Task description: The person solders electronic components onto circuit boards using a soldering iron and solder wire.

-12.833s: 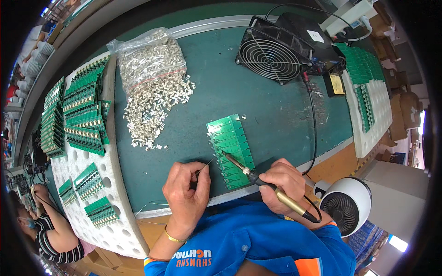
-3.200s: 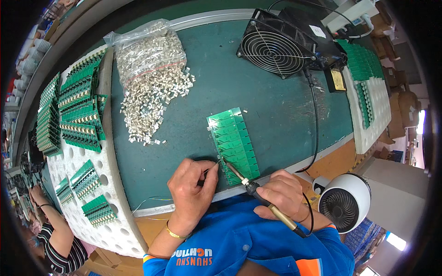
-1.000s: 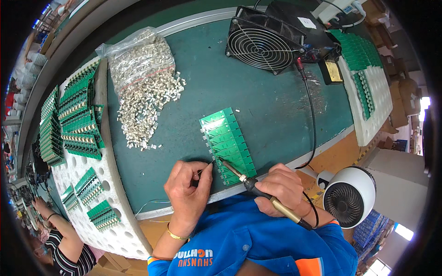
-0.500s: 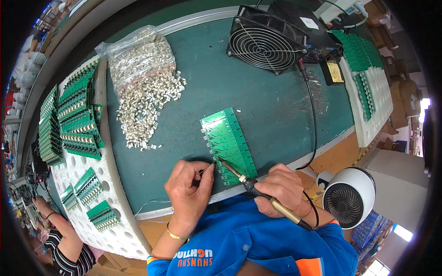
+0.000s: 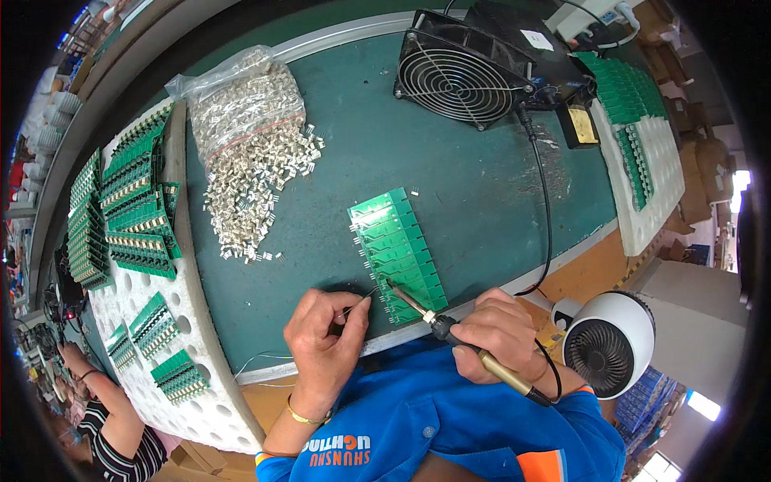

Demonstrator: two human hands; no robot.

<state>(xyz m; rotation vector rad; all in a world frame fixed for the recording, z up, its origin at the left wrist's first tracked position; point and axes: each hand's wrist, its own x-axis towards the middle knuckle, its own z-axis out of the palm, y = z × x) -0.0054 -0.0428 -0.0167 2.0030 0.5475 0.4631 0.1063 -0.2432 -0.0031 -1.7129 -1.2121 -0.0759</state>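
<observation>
A green circuit board panel [image 5: 395, 249] with notched right edge lies on the green mat, with small pins sticking out along its left side. My right hand [image 5: 499, 333] grips a soldering iron [image 5: 440, 324] by its handle, the tip over the board's lower left part; whether it touches is too small to tell. My left hand [image 5: 328, 331] is closed in a pinch on a thin solder wire [image 5: 369, 296], whose end is close to the board's left edge. A loose small white connector [image 5: 414, 193] sits by the board's top right corner.
A plastic bag [image 5: 249, 100] spills a heap of white connectors [image 5: 249, 189] at the left. White foam boards [image 5: 229, 386] hold stacked green circuit boards [image 5: 136, 193]. At the back stand a black fan [image 5: 458, 84] and a yellow sponge [image 5: 583, 126]. A white fan [image 5: 608, 345] is at right; another person's arm [image 5: 112, 402] shows far left.
My left hand has drawn back slightly down and left, taking the solder wire off the board's edge. The iron's tip has shifted slightly right and down, with my right hand.
</observation>
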